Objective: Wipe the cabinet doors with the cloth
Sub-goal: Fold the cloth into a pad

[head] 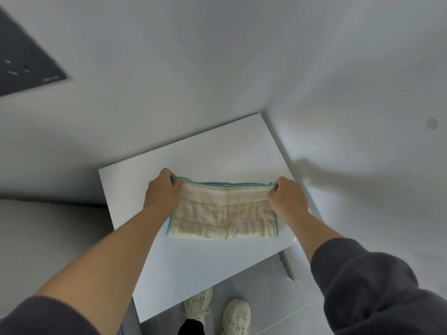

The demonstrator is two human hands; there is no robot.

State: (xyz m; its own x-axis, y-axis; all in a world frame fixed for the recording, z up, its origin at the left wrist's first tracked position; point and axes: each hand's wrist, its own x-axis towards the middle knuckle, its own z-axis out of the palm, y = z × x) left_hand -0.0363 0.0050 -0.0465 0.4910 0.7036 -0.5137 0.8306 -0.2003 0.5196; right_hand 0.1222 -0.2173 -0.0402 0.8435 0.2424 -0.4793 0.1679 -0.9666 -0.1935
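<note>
A cream cloth [222,213] with a teal edge lies folded on a white flat panel [183,262] in the middle of the head view. My left hand [163,193] pinches the cloth's far left corner. My right hand [286,197] pinches its far right corner. The far edge of the cloth is stretched between both hands, and the rest rests flat on the panel. Yellowish stains show on the cloth.
White walls meet in a corner behind the panel [266,112]. A dark panel [21,64] sits on the wall at the upper left. Below the white panel are my two pale shoes [217,313] on a grey tiled floor. A grey surface [48,238] lies to the left.
</note>
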